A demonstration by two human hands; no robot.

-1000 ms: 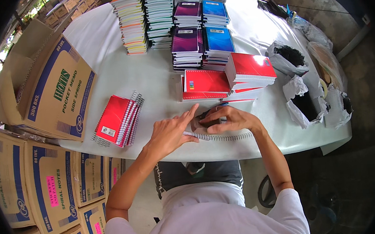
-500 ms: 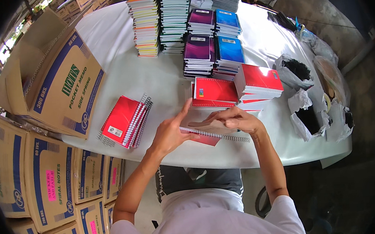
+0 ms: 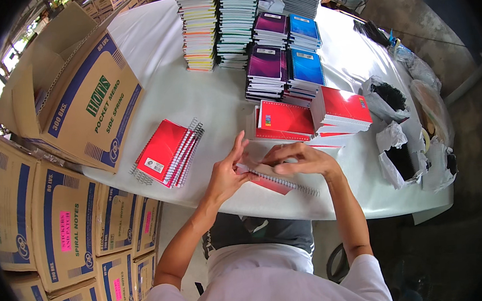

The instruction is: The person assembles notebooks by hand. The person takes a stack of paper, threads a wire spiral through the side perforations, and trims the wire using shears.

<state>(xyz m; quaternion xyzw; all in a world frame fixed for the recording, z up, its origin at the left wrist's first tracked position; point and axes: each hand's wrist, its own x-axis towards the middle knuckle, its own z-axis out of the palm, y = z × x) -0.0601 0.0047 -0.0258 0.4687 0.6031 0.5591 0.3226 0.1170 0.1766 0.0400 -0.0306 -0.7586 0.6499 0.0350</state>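
Observation:
At the table's near edge, a small red spiral notebook lies tilted between my hands. A wire coil runs along its edge, and the coil's free end sticks out to the right. My left hand grips the notebook's left end, its index finger raised. Over the upper side, my right hand has its fingers curled at a brownish leaf or back board; the fingertips are partly hidden and slightly blurred. To the left lies a small stack of red notebooks with coils projecting. Red notebook blocks stand just beyond my hands.
Tall yellow and green notebook stacks stand farther back, beside purple and blue ones. An open carton rests at the left above stacked cartons. Torn bags of dark contents sit at the right.
My right hand has shifted slightly left along the notebook, with its fingers now nearer my left hand. The whole view has moved slightly; the stacks look unchanged.

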